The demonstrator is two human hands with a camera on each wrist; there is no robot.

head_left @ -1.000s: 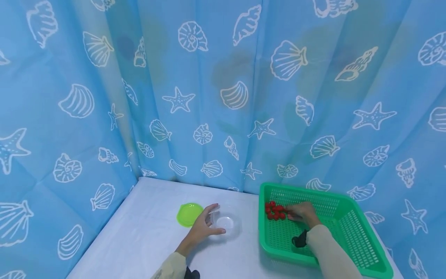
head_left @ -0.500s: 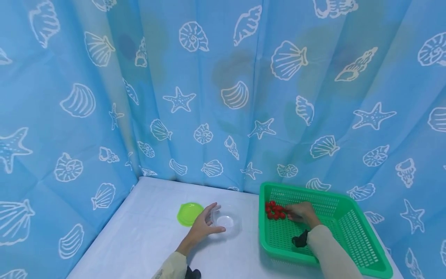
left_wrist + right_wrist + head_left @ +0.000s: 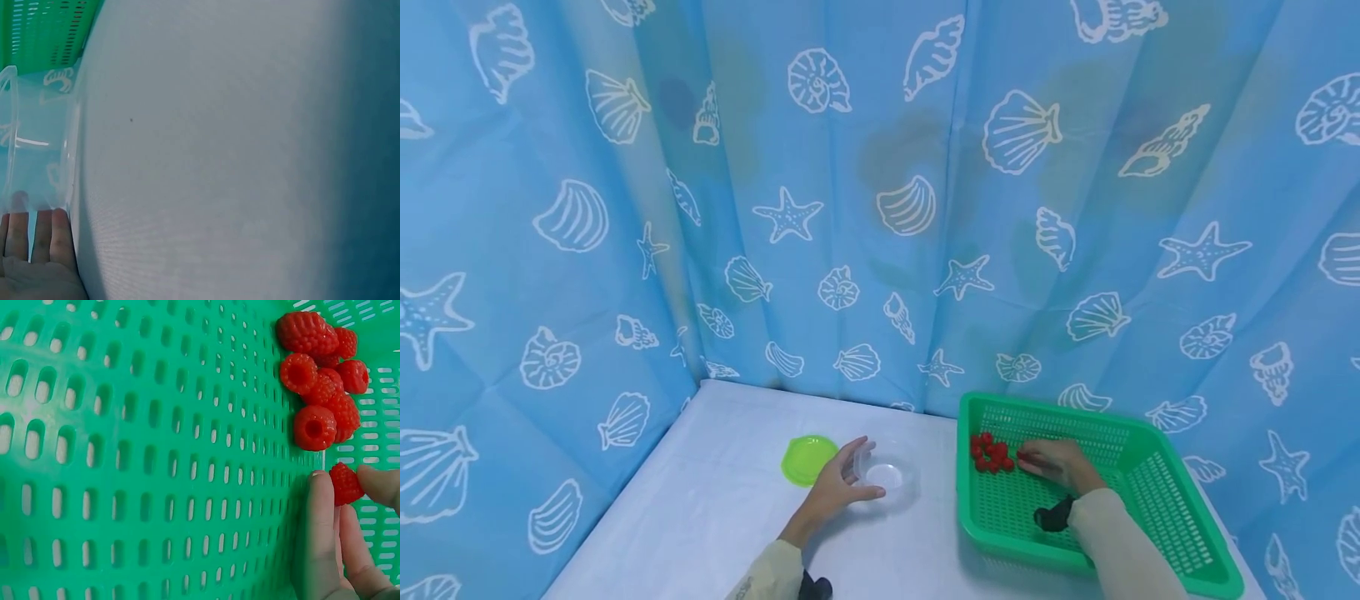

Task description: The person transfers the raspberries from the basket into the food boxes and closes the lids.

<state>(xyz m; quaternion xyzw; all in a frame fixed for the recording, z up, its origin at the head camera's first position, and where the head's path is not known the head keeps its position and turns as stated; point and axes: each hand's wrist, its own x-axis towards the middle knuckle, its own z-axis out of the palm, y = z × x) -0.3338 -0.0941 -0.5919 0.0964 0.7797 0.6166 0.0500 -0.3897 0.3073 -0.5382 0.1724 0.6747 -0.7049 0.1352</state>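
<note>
My left hand (image 3: 835,487) rests against the left side of a clear plastic bowl (image 3: 886,477) on the white table. Its thumb reaches along the front, while straight fingers (image 3: 60,244) touch the bowl's wall in the left wrist view. Inside a green basket (image 3: 966,500), my right hand (image 3: 1060,462) pinches one red raspberry (image 3: 345,484) between thumb and fingers. Just beyond those fingertips, several more raspberries (image 3: 320,387) lie clustered in the basket's far left corner.
A lime-green lid (image 3: 808,460) lies on the table (image 3: 730,483), left of the bowl. The basket's slotted walls surround my right hand. Blue curtains (image 3: 835,250) with white shell prints hang behind and to the left.
My right hand has drawn slightly right, and the raspberry it pinches has come away from the cluster. My left hand has stayed at the bowl.
</note>
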